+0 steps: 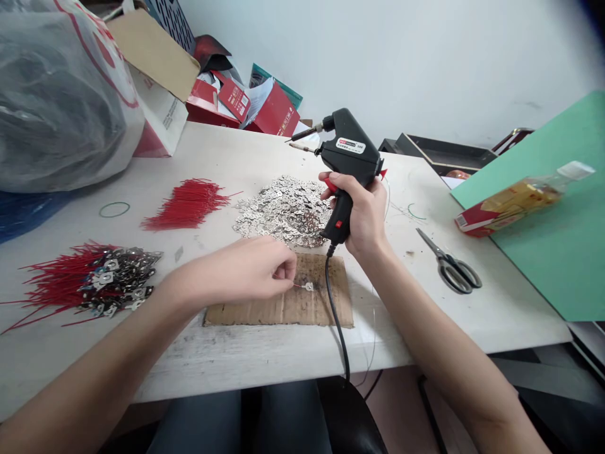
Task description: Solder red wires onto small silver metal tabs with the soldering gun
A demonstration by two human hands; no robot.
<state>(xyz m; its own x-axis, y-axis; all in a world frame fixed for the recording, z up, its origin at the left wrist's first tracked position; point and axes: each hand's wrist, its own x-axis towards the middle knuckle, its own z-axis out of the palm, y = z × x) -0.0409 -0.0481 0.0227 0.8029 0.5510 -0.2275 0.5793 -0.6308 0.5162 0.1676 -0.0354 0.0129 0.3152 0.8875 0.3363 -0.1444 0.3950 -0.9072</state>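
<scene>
My left hand (pixel 246 268) is over the middle of a pale, white-topped table (pixel 293 353), its fingers pinched together on a thin red wire (pixel 297 285). The wire's bared end reaches a small silver metal plate (pixel 309 286) lying flat on a flat, stained piece of brown cardboard (pixel 278 310) near the table's near edge. Whether wire and plate are joined, I cannot tell.

My right hand (pixel 366 211) grips the handle of a black plastic soldering gun (pixel 352 142) with a red trigger, fingers wrapped around it. The gun is raised, its tip pointing left, well apart from the plate. Its black cable (pixel 333 309) hangs down past the cardboard and over the near edge.

Behind the cardboard spreads a heap of loose silver metal plates (pixel 278 205). Left of that lies a neat bundle of cut red wires (pixel 184 205); closer to the table's left edge is a pile of red wires with metal plates at their ends (pixel 108 277).

Toward the right edge lie grey-handled scissors (pixel 454 268), near a clear bottle with a white cap (pixel 524 195) and a mint-green panel (pixel 558 265). Red cardboard boxes (pixel 274 110) crowd the far edge, and a bulging translucent plastic bag (pixel 66 101) fills the far left corner.
</scene>
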